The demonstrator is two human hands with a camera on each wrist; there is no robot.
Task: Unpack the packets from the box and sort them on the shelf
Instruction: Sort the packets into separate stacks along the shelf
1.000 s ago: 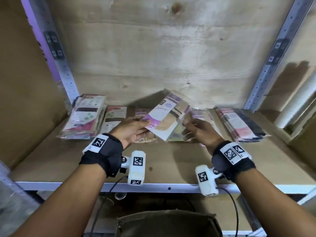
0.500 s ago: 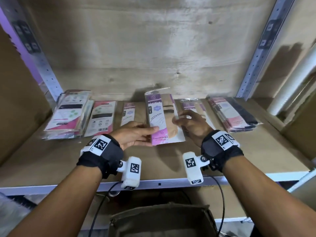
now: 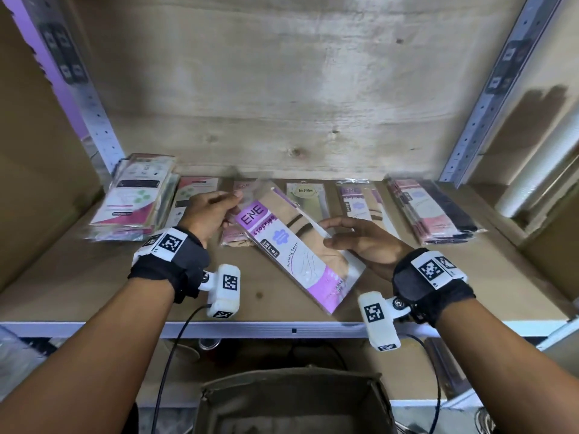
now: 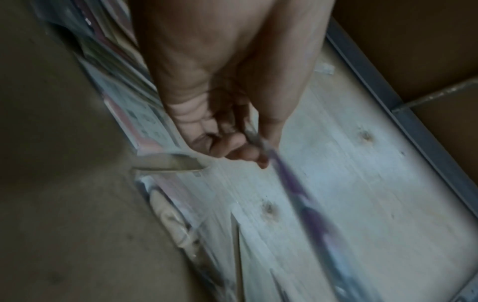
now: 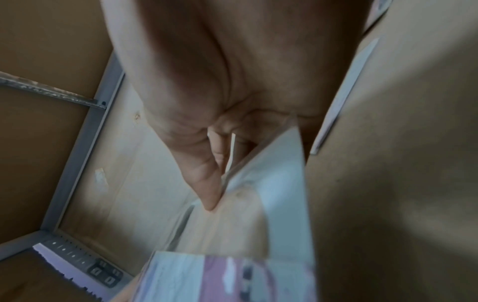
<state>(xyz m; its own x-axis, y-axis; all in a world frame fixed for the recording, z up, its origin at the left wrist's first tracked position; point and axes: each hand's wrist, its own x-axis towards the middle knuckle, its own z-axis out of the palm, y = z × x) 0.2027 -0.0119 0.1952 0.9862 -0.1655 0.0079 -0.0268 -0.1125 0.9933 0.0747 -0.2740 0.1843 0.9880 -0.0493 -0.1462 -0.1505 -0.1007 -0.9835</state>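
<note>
I hold one purple ENE stocking packet (image 3: 294, 249) between both hands, above the wooden shelf (image 3: 94, 286) and tilted so its top corner points toward 11 o'clock and its bottom toward 5 o'clock. My left hand (image 3: 208, 216) pinches the clear top edge at that 11 o'clock corner — in the left wrist view the thumb and fingertips (image 4: 245, 152) close on the thin plastic rim. My right hand (image 3: 365, 242) takes the packet's long edge on the 3 o'clock side, thumb on top and fingers curled underneath; the right wrist view shows the thumb pressed against the packet's white edge (image 5: 274, 163).

Behind the held packet, rows of packets lie flat along the back of the shelf. At 10 o'clock sits a thick stack of pink-and-white packets (image 3: 138, 198), and just beside it a single pink packet (image 3: 191, 198). A beige ENE packet (image 3: 308, 195) lies at 12 o'clock, a purple-topped packet (image 3: 360, 202) at 1 o'clock, and a stack with dark contents (image 3: 432, 211) at 2 o'clock — near the grey metal upright (image 3: 488, 98). At 6 o'clock, below the shelf's front rail, the open cardboard box (image 3: 291, 399) shows its top rim.
</note>
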